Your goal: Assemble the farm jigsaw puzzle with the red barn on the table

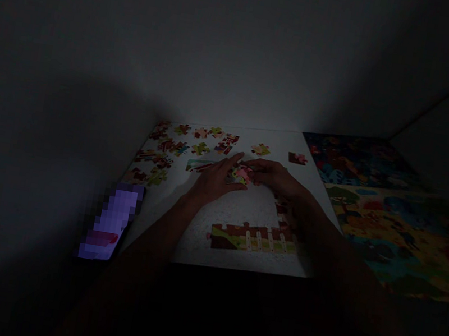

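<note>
Both your hands, left hand (216, 179) and right hand (274, 178) narrowed, holding a pink-and-green jigsaw piece (241, 174) between them above a white table (239, 210), loose jigsaw pieces (177, 146) beyond, joined fence-pattern pieces (251, 239) nearer you, colourful picture board (397, 235) to the right, blurred phone (111, 224) beside the table's left edge

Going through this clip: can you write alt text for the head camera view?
In a dim room, a person's left hand and right hand meet over a few jigsaw pieces on a white table. A joined puzzle section showing a fence lies nearer the person, loose pieces lie beyond the hands, and a colourful illustrated sheet lies rightward.
</note>
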Motion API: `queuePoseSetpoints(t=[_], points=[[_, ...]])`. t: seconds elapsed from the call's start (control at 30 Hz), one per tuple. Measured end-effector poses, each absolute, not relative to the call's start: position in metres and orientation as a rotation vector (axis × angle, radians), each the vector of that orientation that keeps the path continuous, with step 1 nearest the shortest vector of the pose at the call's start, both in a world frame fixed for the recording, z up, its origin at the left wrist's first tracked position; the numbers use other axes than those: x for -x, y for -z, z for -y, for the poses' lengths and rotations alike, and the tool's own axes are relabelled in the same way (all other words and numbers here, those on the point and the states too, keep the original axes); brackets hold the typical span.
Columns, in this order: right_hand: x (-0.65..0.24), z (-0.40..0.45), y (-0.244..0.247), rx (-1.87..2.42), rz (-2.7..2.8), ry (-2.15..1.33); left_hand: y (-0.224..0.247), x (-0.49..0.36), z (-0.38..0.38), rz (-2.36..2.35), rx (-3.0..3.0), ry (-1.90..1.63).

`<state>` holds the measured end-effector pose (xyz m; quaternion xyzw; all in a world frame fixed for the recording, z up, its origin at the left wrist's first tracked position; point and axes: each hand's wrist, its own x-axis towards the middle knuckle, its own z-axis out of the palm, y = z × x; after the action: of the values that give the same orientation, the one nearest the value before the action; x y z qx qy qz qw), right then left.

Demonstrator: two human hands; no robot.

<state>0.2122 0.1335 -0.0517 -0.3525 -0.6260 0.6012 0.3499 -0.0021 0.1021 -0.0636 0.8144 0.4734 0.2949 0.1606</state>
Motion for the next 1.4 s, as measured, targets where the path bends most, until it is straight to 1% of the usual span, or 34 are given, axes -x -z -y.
queuePoseSetpoints(t=[0.17,0.63,0.8,1.07,1.27,1.4], points=[[-0.211,-0.136,0.055,0.916,1.66,-1.575,0.061,0.003,-0.1,-1.277,-2.392,-0.786],[-0.212,-0.142,0.061,0.926,1.543,-1.503,0.061,0.004,-0.101,-1.359,-2.37,-0.877],[-0.21,-0.143,0.064,0.903,1.601,-1.564,0.065,0.004,-0.103,-1.357,-2.359,-0.798],[-0.209,-0.142,0.058,0.949,1.447,-1.559,0.074,-0.002,-0.108,-1.311,-1.979,-1.187],[-0.205,-0.139,0.064,0.851,1.608,-1.648,0.065,-0.009,-0.105,-1.225,-1.984,-1.146],[-0.205,-0.139,0.063,0.855,1.646,-1.605,0.065,-0.006,-0.106,-1.223,-1.954,-1.091]])
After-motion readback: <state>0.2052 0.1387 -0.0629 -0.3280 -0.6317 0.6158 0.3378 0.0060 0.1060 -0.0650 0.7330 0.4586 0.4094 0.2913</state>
